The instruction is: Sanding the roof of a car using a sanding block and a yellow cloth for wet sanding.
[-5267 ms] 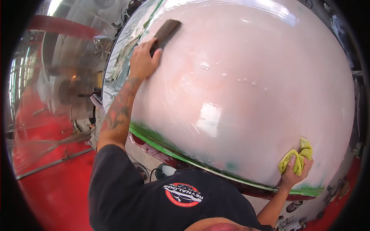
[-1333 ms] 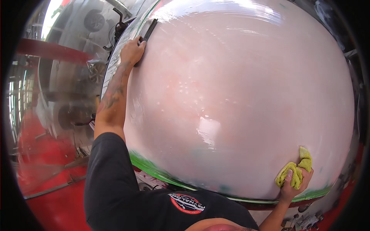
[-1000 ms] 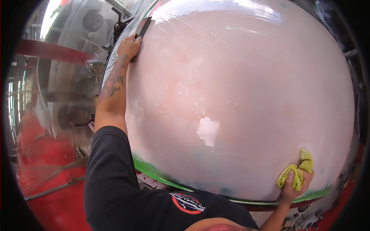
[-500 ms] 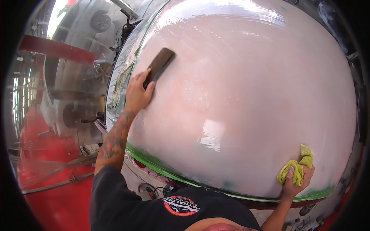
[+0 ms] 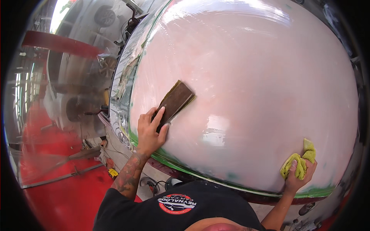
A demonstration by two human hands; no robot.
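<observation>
So, we see the left hand [image 5: 149, 134] gripping a brown block [image 5: 176, 101] on the pinkish wet panel [image 5: 254, 92], left of centre, our right hand [image 5: 298, 183] clutching a crumpled yellow-green cloth [image 5: 301, 164] near the green edging [image 5: 317, 191].

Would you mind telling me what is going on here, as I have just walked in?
The person's left hand holds a flat brown block on a large, curved, shiny pale panel. The right hand holds a crumpled yellow-green cloth at the panel's near right part. A green border runs along the near edge.
</observation>
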